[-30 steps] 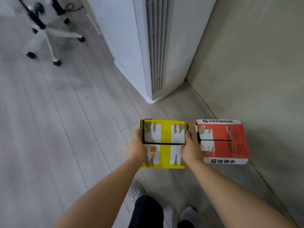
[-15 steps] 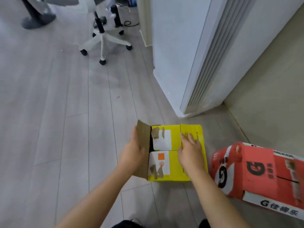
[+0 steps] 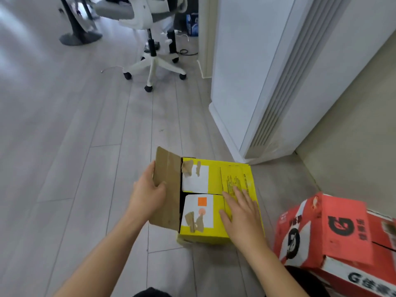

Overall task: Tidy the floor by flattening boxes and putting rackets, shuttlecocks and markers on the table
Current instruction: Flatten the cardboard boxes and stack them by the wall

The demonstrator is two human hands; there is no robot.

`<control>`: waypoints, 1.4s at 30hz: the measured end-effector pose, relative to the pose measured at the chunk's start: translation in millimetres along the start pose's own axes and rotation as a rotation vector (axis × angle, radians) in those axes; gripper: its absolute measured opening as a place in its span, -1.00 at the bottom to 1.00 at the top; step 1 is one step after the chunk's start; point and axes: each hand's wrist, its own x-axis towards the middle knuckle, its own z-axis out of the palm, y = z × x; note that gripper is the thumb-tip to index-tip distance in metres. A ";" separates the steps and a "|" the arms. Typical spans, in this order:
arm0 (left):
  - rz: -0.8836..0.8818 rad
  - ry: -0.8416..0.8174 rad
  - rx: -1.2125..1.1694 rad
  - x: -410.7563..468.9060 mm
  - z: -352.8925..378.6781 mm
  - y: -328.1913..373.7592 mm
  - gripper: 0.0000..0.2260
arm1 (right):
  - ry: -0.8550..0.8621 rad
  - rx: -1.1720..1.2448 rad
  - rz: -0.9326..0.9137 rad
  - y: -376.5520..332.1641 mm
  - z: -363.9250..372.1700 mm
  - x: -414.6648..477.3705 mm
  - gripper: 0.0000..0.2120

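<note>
A yellow cardboard box [image 3: 214, 230] stands on the floor in front of me, its white-labelled top flaps closed with a dark gap between them. My left hand [image 3: 147, 194] grips the brown cardboard flap [image 3: 168, 189] that stands up along the box's left side. Flat on the yellow flap at the right of the box's top lies my right hand [image 3: 242, 217], fingers spread. A red Gatorade box [image 3: 330, 236] lies tilted on the floor to the right, apart from both hands.
A tall white air-conditioner unit [image 3: 252, 71] stands just behind the boxes, against a beige wall [image 3: 353, 136]. A white office chair [image 3: 152, 61] on castors and a dark stand base [image 3: 80, 37] sit further back on the grey plank floor [image 3: 75, 146].
The yellow box's left flap has been lifted upright by my left hand. My right hand moved onto the right flap. The red box went from flat to tilted at the right.
</note>
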 end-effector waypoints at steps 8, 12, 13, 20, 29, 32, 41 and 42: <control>0.055 -0.034 -0.018 -1.6 -27.8 32.3 -0.59 | 0.031 0.292 -0.087 -17.6 2.7 19.9 -0.50; 0.018 -0.186 -0.062 17.0 20.8 36.6 -0.70 | 0.080 0.308 -0.062 1.0 -4.5 11.8 -0.60; 0.002 -0.222 -0.074 24.0 36.9 35.0 -0.68 | 0.088 0.303 -0.056 8.2 -6.2 9.4 -0.63; -0.063 -0.522 -0.108 44.4 139.3 22.3 -0.47 | 0.006 0.248 0.034 50.8 5.8 -4.6 -0.63; 0.110 -0.460 0.425 50.4 113.6 -73.3 -0.53 | -0.079 0.181 -0.006 18.2 40.2 1.6 -0.62; 0.104 -0.290 0.481 43.4 76.8 -126.8 -0.60 | -0.145 0.134 -0.130 -21.5 67.6 5.9 -0.62; 0.023 0.360 0.417 -12.8 -5.0 -289.8 -0.68 | -0.179 -0.056 -0.584 -156.8 195.2 19.3 -0.59; -0.010 0.388 0.410 -18.6 -8.8 -304.1 -0.69 | -0.189 -0.079 -0.601 -171.4 209.6 22.1 -0.53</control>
